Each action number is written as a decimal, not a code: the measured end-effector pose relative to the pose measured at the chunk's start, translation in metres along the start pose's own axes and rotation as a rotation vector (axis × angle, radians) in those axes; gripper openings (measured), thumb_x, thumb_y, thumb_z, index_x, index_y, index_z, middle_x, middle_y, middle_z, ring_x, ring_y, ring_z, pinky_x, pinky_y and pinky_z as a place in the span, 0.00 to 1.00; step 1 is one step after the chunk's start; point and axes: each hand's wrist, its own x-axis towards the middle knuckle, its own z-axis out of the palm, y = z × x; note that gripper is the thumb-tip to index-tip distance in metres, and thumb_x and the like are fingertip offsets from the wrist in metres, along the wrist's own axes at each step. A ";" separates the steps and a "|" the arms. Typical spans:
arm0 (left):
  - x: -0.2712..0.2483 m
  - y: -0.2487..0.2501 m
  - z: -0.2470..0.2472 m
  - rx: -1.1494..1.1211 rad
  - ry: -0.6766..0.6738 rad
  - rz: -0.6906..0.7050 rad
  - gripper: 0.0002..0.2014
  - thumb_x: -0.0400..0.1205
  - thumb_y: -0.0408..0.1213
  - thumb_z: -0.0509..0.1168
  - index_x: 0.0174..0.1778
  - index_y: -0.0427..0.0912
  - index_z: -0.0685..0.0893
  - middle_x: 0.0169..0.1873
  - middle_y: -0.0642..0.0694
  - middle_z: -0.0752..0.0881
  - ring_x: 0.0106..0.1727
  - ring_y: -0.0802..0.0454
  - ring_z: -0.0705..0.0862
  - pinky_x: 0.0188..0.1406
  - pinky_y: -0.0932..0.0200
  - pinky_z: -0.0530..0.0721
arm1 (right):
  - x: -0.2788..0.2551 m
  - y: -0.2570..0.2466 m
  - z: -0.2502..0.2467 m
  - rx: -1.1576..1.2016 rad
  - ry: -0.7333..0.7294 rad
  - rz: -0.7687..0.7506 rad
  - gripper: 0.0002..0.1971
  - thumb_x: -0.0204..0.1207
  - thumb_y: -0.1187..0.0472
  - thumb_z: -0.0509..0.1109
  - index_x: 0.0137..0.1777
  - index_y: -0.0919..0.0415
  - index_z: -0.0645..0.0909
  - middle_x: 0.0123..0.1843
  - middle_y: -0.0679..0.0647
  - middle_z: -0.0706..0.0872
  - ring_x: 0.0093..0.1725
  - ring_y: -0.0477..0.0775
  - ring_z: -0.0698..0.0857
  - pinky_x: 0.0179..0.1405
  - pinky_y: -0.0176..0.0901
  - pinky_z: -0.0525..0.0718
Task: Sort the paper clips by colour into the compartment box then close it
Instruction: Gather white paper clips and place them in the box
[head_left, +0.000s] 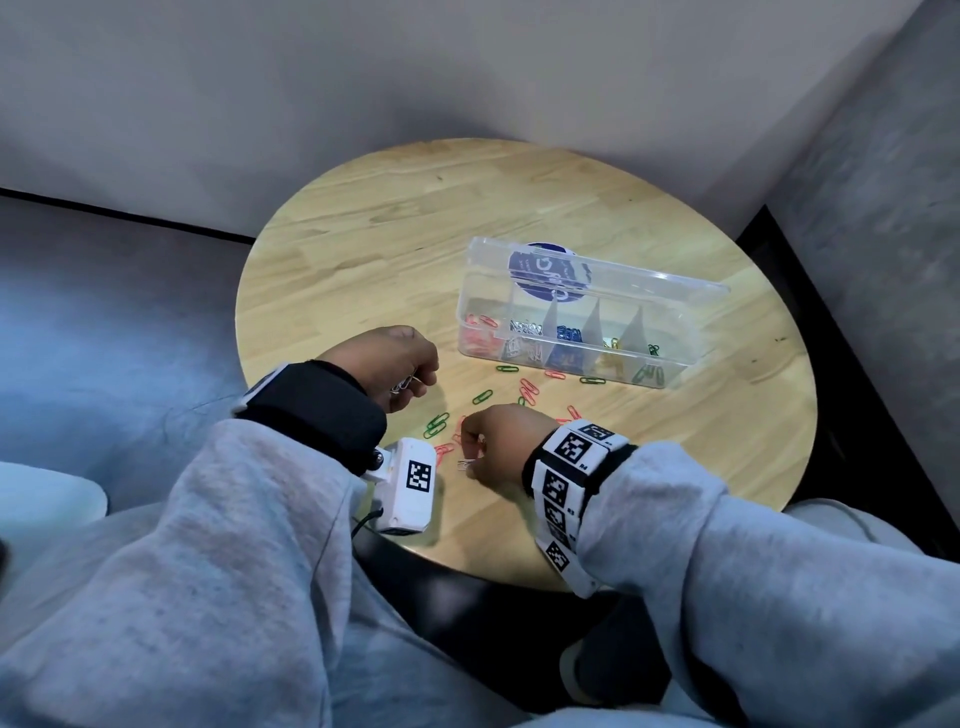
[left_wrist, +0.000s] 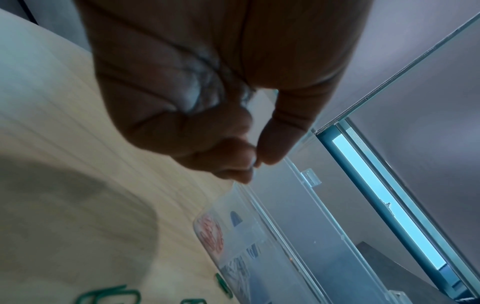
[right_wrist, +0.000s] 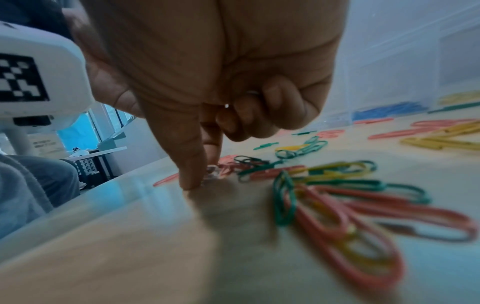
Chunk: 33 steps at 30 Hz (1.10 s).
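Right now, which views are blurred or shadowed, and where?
Head view: sharp and evenly lit, edges bowed by the wide lens. Left wrist view: left hand dark against a bright light strip, table streaked with blur. Right wrist view: nearest paper clips blurred, shadow under the right hand.

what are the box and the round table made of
The box looks like clear, glossy hard plastic: the clips and dividers show straight through its walls and raised lid. The table looks like pale wood with a smooth, faintly shiny finish: plank seams and grain show, though it could be veneer.
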 end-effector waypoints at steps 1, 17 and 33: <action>0.000 0.000 0.000 0.000 -0.001 0.001 0.11 0.79 0.27 0.57 0.32 0.43 0.72 0.29 0.45 0.77 0.27 0.54 0.71 0.14 0.72 0.67 | 0.001 0.000 -0.002 -0.013 -0.018 0.011 0.05 0.73 0.56 0.72 0.47 0.54 0.82 0.46 0.51 0.87 0.43 0.54 0.83 0.39 0.41 0.79; 0.001 -0.006 0.009 -0.437 -0.097 -0.002 0.12 0.85 0.41 0.57 0.40 0.39 0.79 0.36 0.41 0.81 0.33 0.51 0.83 0.26 0.67 0.85 | -0.017 0.046 -0.043 0.728 -0.040 0.131 0.10 0.74 0.68 0.72 0.35 0.58 0.76 0.31 0.53 0.82 0.26 0.46 0.79 0.23 0.32 0.78; 0.027 0.062 0.043 -0.530 -0.216 0.028 0.20 0.84 0.51 0.54 0.46 0.37 0.80 0.42 0.39 0.80 0.45 0.48 0.81 0.53 0.58 0.80 | 0.009 0.075 -0.103 1.737 0.122 0.212 0.13 0.77 0.79 0.48 0.45 0.69 0.74 0.38 0.62 0.75 0.36 0.56 0.79 0.25 0.36 0.86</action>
